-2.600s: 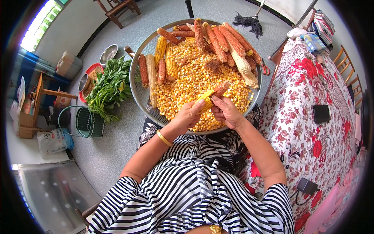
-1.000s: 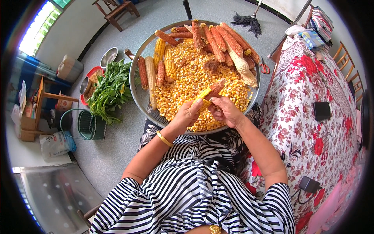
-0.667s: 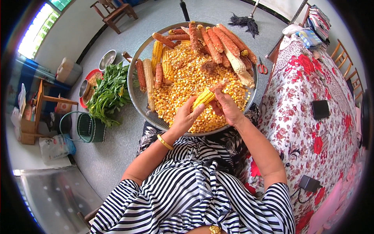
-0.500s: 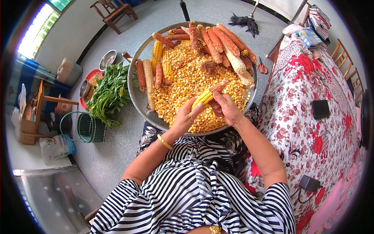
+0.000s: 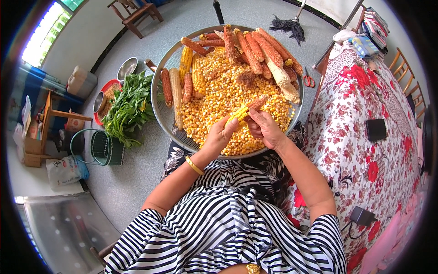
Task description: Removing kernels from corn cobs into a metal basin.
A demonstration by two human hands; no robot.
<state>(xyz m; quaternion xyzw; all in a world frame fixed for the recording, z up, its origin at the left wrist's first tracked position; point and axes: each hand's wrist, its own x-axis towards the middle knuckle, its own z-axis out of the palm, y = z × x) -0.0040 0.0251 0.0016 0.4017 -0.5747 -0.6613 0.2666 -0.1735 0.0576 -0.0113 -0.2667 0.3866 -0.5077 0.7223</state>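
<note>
Between my hands is a partly shelled corn cob, its far end bare and reddish, its near end still covered in yellow kernels. My left hand is closed around the lower end. Thumb and fingers of my right hand press on the cob near the bare part. Beneath lies a big round sieve on my lap, spread with loose yellow kernels. Bare reddish cobs are piled along its far rim. Several cobs, some with kernels, such as a yellow corn cob, lie at its left.
Leafy greens, a red basin, a metal bowl and a green basket are on the floor at left. On the right, a flowered cloth bears a black phone. Scissors lie beyond the sieve, near a mop.
The view has shifted very slightly. My hands keep their grip on the cob, and the bare stretch at its far end looks a little longer.
</note>
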